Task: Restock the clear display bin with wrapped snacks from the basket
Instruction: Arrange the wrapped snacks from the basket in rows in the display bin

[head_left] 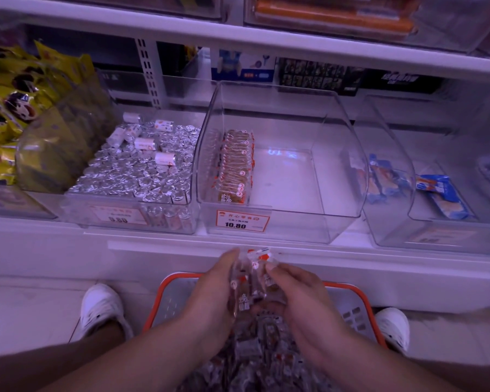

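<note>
Both hands are holding one small bunch of clear-wrapped brown snacks with red and white labels (251, 281). The left hand (215, 290) is curling its fingers around the left side of the bunch. The right hand (297, 295) is pinching the right side, with its fingers bent over the wrappers.

Right under the hands, the grey plastic basket with an orange rim (359, 295) is sitting on the floor, with more of the same snacks lying inside it. A white shoe (102, 306) is standing on each side of the basket.

Up past the hands, the clear plastic display bin with an orange price tag (283, 171) is sitting on the white shelf (68, 250). One neat row of snacks (235, 165) is standing along its left wall. To the left of that bin, a clear bin of shiny silver-topped cups (142, 171) is sitting close beside it.
</note>
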Tool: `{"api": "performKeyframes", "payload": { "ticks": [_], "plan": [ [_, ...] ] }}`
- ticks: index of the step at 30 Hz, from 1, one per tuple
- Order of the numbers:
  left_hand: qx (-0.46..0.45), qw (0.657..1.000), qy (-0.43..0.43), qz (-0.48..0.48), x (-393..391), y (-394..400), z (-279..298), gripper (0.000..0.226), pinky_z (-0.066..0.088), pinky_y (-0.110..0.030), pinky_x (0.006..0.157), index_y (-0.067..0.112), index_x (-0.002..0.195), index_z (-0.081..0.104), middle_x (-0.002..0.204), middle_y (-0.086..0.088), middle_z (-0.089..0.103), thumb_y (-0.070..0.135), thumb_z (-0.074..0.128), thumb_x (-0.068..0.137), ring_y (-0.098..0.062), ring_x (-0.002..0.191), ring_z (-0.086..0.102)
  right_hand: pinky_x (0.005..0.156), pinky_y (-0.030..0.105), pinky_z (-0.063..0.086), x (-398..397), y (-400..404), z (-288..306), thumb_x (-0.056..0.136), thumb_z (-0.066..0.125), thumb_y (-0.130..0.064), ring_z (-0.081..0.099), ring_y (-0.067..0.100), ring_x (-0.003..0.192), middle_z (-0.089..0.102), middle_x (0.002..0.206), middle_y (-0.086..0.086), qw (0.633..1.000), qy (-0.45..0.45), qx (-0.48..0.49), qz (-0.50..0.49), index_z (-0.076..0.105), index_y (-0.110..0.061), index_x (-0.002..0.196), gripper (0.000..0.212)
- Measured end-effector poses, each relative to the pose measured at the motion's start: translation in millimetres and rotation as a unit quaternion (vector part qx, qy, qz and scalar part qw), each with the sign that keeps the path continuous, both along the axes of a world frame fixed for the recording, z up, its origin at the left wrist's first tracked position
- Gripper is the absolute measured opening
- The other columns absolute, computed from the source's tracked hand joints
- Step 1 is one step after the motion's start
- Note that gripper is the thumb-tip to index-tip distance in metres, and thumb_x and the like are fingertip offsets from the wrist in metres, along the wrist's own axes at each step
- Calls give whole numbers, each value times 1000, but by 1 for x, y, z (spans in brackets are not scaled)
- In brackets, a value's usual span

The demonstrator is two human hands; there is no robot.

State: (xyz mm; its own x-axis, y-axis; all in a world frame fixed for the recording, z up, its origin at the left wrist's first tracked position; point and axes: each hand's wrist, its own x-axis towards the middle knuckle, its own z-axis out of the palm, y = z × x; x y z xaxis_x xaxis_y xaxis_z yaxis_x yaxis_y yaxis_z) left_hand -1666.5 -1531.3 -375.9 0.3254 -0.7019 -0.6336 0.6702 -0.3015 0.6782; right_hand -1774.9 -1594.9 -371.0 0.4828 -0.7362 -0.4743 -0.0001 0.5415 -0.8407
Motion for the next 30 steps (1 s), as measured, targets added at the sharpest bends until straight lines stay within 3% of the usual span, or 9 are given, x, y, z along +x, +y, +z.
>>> {"api": "performKeyframes", "payload": {
  "ticks": [4,6,9,12,14,18,21,24,30],
  "plan": [
    [-39,999,24,13,11,-4,0,22,55,-35,61,3,92,69,93,-19,64,14,50,87,-27,74,64,57,28,52,-5,-10,2,90,66,-19,69,18,66,75,80,12,998,41,-44,-21,77,-8,81,18],
    [-37,999,-15,31,13,-3,-4,17,59,-39,72,-8,101,64,95,-23,65,-3,53,90,-28,77,65,57,28,49,-6,-11,4,93,61,-18,65,15,61,74,80,12,999,26,-31,-20,77,-6,84,22],
    [-36,996,-72,48,9,-1,-4,17,46,-46,89,-15,106,61,94,-24,67,-6,53,94,-29,75,58,58,31,44,-3,-9,5,94,55,-15,58,16,58,70,77,14,998,-18,37,-50,76,-4,86,26],
    [-49,995,-76,44,-3,3,-4,20,50,-50,91,-2,111,67,104,-23,72,3,58,94,-37,84,66,66,34,48,2,-1,3,95,51,-18,62,25,76,71,103,24,994,-42,96,-29,71,1,109,31],
    [-48,993,-103,34,-11,4,-4,19,56,-42,88,6,111,69,103,-19,75,5,57,96,-37,95,71,70,37,52,3,5,1,98,48,-20,65,28,81,70,109,26,989,-65,132,-15,70,0,113,34],
    [-15,978,-206,8,-13,3,-4,22,51,-10,65,18,99,74,89,6,78,22,53,101,-1,80,73,67,38,60,0,4,-2,100,48,-21,69,32,82,71,105,27,990,-57,132,6,71,2,108,33],
    [21,979,-204,-23,-4,1,-3,27,55,-19,80,18,106,76,100,1,78,22,50,103,-10,92,73,63,35,58,-3,-2,-2,97,55,-21,69,25,71,74,93,21,997,-7,73,2,74,2,100,30],
    [7,992,-127,18,5,1,-2,27,50,-44,98,10,115,72,104,-12,76,4,51,99,-29,100,70,63,34,51,-5,-10,1,95,58,-23,64,21,64,72,82,15,999,9,36,-22,75,-1,99,27],
    [-16,989,-123,81,11,3,-2,19,56,-35,63,10,107,73,95,-13,76,5,61,94,-24,77,66,57,30,52,-6,-7,10,93,56,-21,67,20,69,72,91,17,994,-103,2,-22,75,-2,99,27]
  ]
}}
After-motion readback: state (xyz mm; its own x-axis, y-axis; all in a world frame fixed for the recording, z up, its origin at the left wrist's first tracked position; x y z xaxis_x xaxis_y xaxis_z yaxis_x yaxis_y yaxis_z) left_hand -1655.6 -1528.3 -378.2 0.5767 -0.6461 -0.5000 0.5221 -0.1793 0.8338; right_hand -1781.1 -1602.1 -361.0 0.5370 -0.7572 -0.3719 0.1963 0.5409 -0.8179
